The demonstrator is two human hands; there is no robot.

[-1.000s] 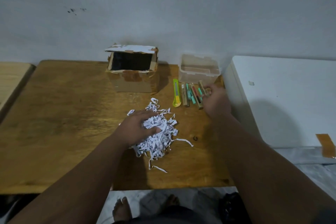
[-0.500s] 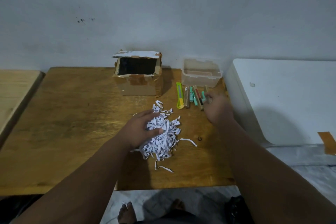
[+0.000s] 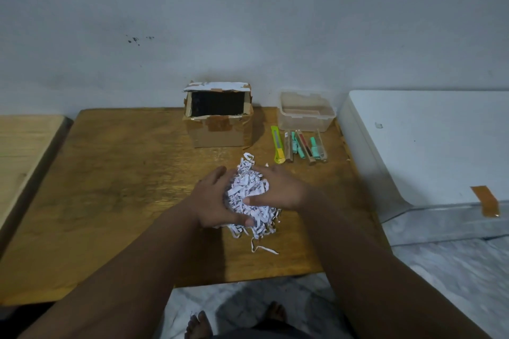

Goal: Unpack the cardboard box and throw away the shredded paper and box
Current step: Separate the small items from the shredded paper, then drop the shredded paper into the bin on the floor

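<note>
A heap of white shredded paper [image 3: 249, 191] lies on the wooden table [image 3: 115, 179], a little right of its middle. My left hand [image 3: 213, 199] cups the heap from the left and my right hand [image 3: 278, 190] presses on it from the right, so both hands close around the paper. A few loose strips trail toward the table's front edge. The cardboard box [image 3: 219, 118] stands open at the back of the table against the wall, its inside dark and its flaps torn and taped.
A clear plastic tub [image 3: 305, 111] stands right of the box. In front of it lie a yellow utility knife [image 3: 277, 147] and several small green and brown items [image 3: 305, 146]. A white cabinet [image 3: 429, 146] borders the table's right side, another wooden surface [image 3: 24, 146] its left.
My right hand has left the small items by the tub and come left onto the shredded paper. My left hand stayed on the heap, which is now bunched between both hands.
</note>
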